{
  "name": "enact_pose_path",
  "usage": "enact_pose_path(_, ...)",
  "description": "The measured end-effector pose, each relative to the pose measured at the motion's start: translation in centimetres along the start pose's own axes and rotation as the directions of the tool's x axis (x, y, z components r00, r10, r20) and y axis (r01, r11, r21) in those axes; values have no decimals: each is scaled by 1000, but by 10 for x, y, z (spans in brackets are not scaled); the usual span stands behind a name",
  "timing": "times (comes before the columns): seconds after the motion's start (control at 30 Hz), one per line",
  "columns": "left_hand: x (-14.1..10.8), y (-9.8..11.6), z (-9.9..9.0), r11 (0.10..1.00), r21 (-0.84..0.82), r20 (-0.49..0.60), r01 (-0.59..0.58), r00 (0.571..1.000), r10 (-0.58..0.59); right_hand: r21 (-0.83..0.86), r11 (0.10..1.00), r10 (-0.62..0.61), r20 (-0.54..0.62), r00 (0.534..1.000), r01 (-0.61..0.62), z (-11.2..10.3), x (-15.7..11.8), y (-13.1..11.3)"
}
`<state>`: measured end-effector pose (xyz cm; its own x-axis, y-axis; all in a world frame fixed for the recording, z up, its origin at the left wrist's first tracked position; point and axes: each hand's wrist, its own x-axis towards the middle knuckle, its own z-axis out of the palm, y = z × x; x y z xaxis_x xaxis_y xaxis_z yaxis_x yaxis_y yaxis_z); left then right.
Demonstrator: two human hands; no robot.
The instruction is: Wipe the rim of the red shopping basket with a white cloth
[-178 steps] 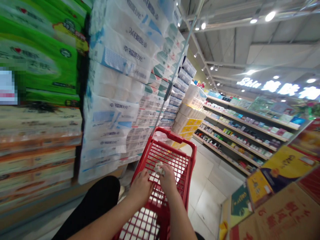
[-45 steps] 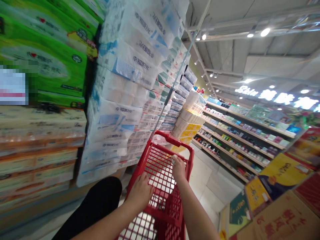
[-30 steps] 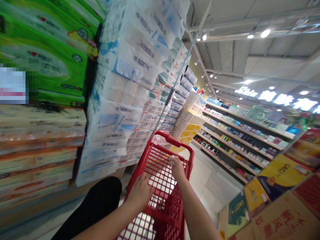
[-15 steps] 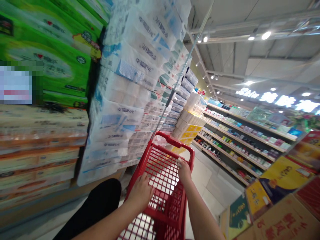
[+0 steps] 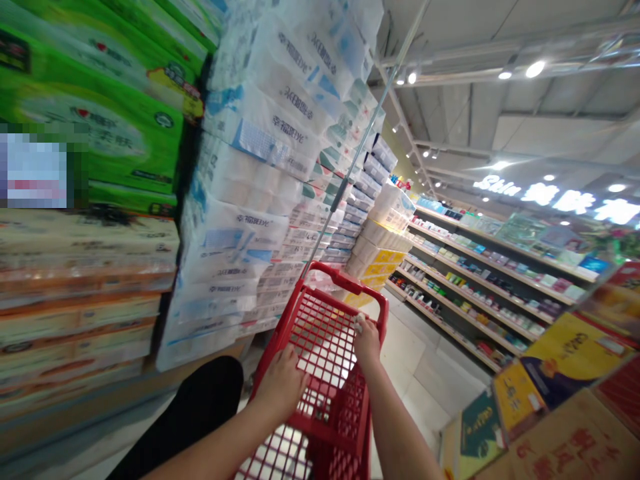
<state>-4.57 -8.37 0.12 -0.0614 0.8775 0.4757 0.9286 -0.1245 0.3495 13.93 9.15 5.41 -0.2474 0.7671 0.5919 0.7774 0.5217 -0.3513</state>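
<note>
A red plastic shopping cart (image 5: pixel 320 427) with mesh walls stands before me, tilted in the view. Over its left part is my left hand (image 5: pixel 283 385), fingers curled and closed; whatever lies under them is hidden. My right hand (image 5: pixel 367 343) is at the cart's right side, just below the raised red bar at the far end. Its fingers are closed around a small white crumpled thing (image 5: pixel 359 323), perhaps tissue. Through the mesh, pale floor shows.
Tall stacks of white toilet roll packs (image 5: pixel 270 140) and green tissue packs (image 5: pixel 100 127) line the left. Stocked shelves (image 5: pixel 480 280) stand at the far right, printed cartons (image 5: pixel 570 373) nearer. My black-clad knee (image 5: pixel 215 387) is beside the cart; tiled floor (image 5: pixel 430 360) lies right of it.
My right hand has shifted very slightly to the left at the cart's side. My left hand and the cart look unmoved.
</note>
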Motion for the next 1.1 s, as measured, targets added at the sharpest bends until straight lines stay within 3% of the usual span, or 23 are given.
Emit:
enact_pose_path(0.17, 0, -1, -1, 1000, -3, -3, -7, 1000, 7, 39, 996, -79, 83, 993, 76, -1, -2, -4)
enact_pose_path(0.3, 0, -2, 2, 1000, 6, -24, -16, 1000, 16, 5, 1000, -30, 6, 1000, 30, -3, -4, -8)
enact_pose_path(0.47, 0, -2, 2, 1000, 2, -27, -27, 999, 27, 61, 994, -97, 91, 991, 92, -1, -7, -13)
enact_pose_path(0.6, -1, -2, 0, 999, -32, -33, -12, 999, 11, -30, 999, -27, 5, 1000, 27, -3, -8, -15)
enact_pose_path(0.73, -1, -1, 0, 999, -52, -25, -2, 1000, 0, 31, 995, -96, 89, 991, 94, -4, -10, -16)
enact_pose_path(0.87, -1, -2, 2, 999, -54, -35, -4, 999, 2, -11, 999, -45, 25, 999, 46, -4, -12, -17)
enact_pose_path(1.0, 0, -3, 3, 1000, -19, -31, -16, 999, 16, 64, 991, -128, 124, 984, 121, -3, -14, -18)
enact_pose_path(1.1, 1, -2, 2, 1000, 8, -23, -25, 999, 25, 22, 999, -40, 40, 998, 39, -2, -14, -21)
